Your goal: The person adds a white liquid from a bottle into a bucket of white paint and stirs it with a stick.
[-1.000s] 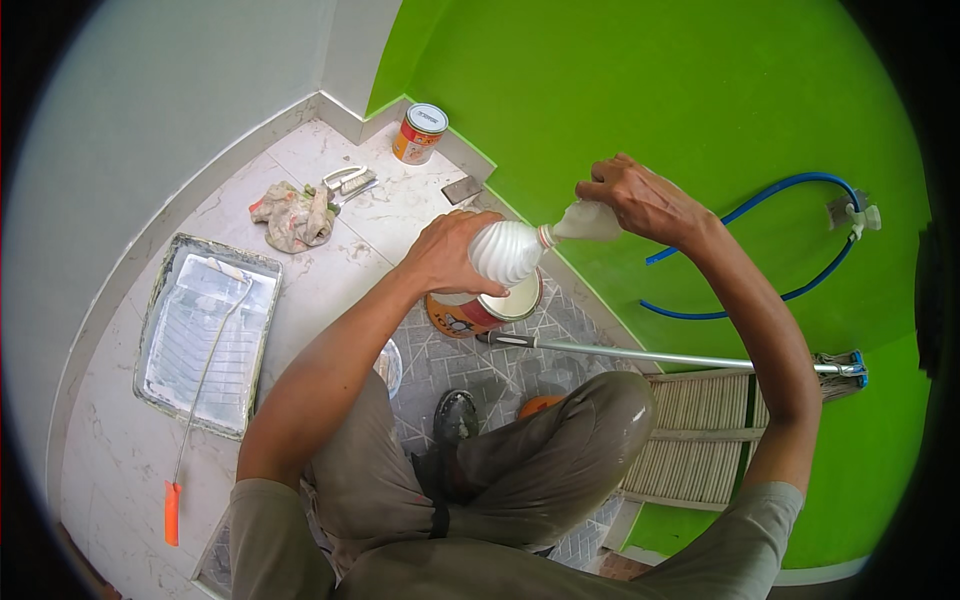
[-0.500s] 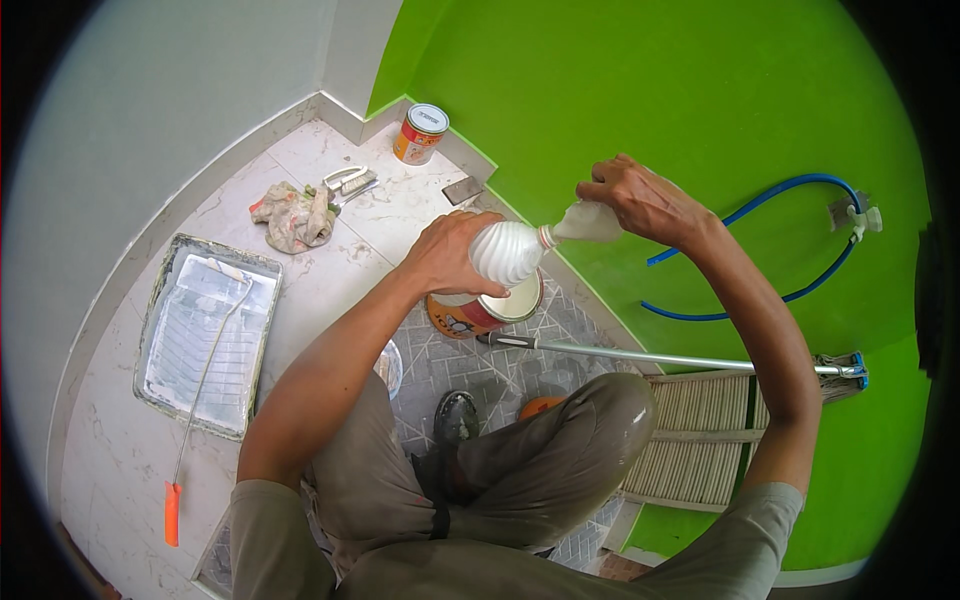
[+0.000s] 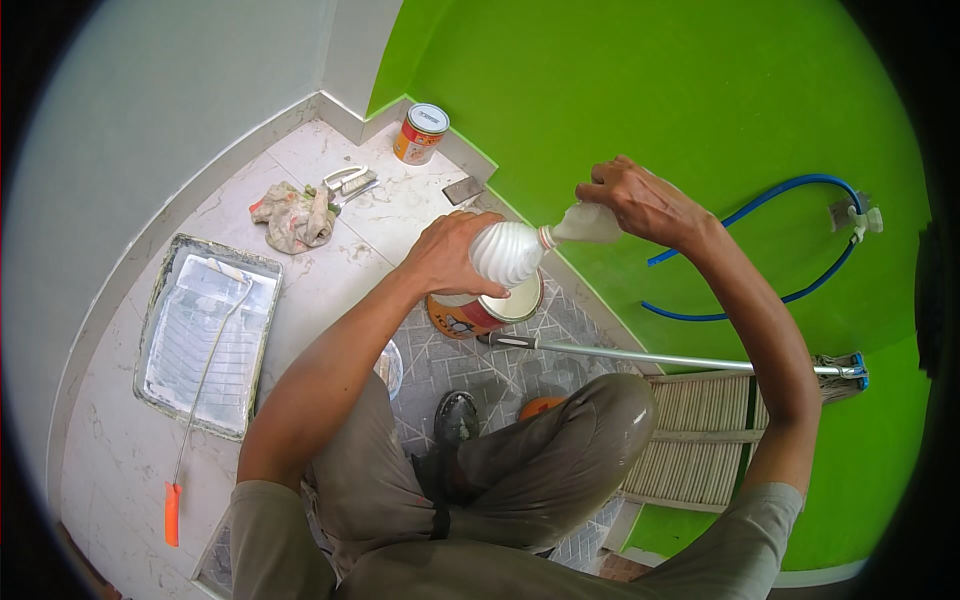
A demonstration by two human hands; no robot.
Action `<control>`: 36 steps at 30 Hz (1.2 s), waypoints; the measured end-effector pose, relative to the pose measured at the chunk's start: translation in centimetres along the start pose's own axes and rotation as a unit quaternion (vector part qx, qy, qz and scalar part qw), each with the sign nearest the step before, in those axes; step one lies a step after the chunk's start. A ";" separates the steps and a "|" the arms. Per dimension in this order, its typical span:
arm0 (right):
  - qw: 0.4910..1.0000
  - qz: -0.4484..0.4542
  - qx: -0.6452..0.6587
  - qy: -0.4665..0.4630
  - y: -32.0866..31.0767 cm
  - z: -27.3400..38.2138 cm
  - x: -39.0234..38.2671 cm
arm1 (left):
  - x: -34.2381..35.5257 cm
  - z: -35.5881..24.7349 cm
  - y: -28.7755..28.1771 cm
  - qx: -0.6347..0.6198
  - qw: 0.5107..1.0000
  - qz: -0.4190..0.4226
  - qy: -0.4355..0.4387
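Note:
My left hand (image 3: 448, 255) is wrapped round a ribbed white plastic bottle (image 3: 505, 253), which is tilted with its neck toward the right. The bottle hangs over an open paint can (image 3: 483, 317) with a pale inside, partly hidden by the hand and bottle. At the bottle's mouth sits the narrow end of a cloudy, funnel-shaped plastic piece (image 3: 590, 223). My right hand (image 3: 632, 198) grips the wide end of that piece, with its fingers curled in. Whether anything flows between the two cannot be made out.
Left on the tiles lie a paint tray (image 3: 205, 335) with a roller (image 3: 211, 362), and a stained rag (image 3: 294, 217) beside a brush (image 3: 349, 180). A closed can (image 3: 421, 134) stands in the corner. Rightward are a mop (image 3: 680, 357), a slatted panel (image 3: 690, 437) and a blue hose (image 3: 741, 213).

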State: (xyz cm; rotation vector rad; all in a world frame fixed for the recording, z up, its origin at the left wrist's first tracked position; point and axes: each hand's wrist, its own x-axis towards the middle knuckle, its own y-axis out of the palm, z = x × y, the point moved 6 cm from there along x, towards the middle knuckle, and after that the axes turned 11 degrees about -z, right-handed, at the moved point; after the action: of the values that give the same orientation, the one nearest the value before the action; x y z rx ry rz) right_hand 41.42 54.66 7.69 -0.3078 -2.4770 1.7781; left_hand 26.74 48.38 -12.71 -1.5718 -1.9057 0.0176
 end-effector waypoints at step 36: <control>1.000 0.004 0.011 -0.005 -1.1 0.3 0.3 | -0.1 0.1 0.0 0.005 1.000 -0.001 -0.005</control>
State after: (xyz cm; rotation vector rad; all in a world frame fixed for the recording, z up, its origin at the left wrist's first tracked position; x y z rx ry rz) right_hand 40.91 54.13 8.65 -0.3073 -2.4644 1.8136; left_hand 26.75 48.31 -12.81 -1.5647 -1.9115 0.0338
